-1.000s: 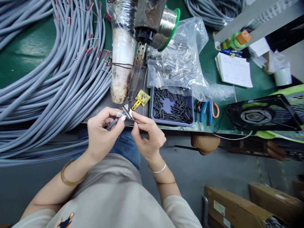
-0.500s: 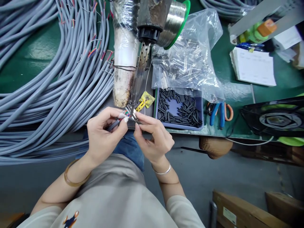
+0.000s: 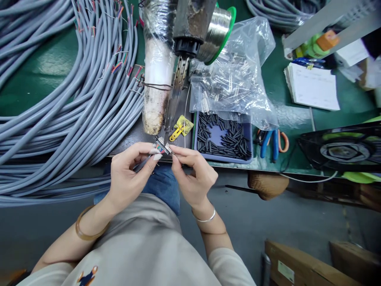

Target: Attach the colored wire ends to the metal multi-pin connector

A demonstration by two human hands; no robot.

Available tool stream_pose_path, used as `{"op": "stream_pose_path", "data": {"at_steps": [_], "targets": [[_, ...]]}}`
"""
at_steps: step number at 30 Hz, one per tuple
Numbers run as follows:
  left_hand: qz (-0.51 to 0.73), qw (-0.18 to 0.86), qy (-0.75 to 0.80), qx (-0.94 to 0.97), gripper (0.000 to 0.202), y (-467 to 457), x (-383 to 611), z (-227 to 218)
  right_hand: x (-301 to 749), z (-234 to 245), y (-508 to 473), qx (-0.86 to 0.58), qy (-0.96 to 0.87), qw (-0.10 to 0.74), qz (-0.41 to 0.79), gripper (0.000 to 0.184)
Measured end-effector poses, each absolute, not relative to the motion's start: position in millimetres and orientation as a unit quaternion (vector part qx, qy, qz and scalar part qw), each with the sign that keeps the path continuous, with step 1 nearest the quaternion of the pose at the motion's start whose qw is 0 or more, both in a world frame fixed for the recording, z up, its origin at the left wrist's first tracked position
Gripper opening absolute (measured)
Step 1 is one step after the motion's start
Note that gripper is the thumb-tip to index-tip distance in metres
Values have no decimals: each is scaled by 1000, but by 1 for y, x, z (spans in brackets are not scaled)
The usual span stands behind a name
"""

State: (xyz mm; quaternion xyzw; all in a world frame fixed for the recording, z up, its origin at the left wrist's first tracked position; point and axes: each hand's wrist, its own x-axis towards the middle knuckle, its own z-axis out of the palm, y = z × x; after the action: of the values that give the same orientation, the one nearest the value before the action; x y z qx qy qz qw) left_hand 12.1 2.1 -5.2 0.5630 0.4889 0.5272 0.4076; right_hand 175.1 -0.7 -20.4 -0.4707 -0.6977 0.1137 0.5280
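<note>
Where the worktop (image 3: 53, 71) ends, we see a small metal connector (image 3: 163, 146) with coloured wires, pinched from both sides. Our left hand (image 3: 131, 174) closes its grip on the grey cable end (image 3: 143, 163) feeding it, and our right hand (image 3: 193, 174) closes thumb and forefinger on the connector itself. Just beyond it hangs the soldering iron tip (image 3: 175, 95), with a blue tray of black tubes (image 3: 223, 137) at right and grey cable coils (image 3: 74, 99) at left.
</note>
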Motion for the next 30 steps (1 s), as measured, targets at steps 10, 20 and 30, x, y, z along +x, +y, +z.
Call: {"op": "stream_pose_path", "data": {"at_steps": [10, 20, 30], "targets": [[507, 300, 497, 637, 11, 4, 10, -10, 172, -13, 0, -468, -706, 517, 120, 19], [508, 232, 485, 673, 15, 13, 12, 0, 172, -10, 9, -457, -716, 518, 96, 20], [450, 310, 507, 667, 14, 12, 7, 5, 177, -6, 5, -453, -756, 467, 74, 18]]}}
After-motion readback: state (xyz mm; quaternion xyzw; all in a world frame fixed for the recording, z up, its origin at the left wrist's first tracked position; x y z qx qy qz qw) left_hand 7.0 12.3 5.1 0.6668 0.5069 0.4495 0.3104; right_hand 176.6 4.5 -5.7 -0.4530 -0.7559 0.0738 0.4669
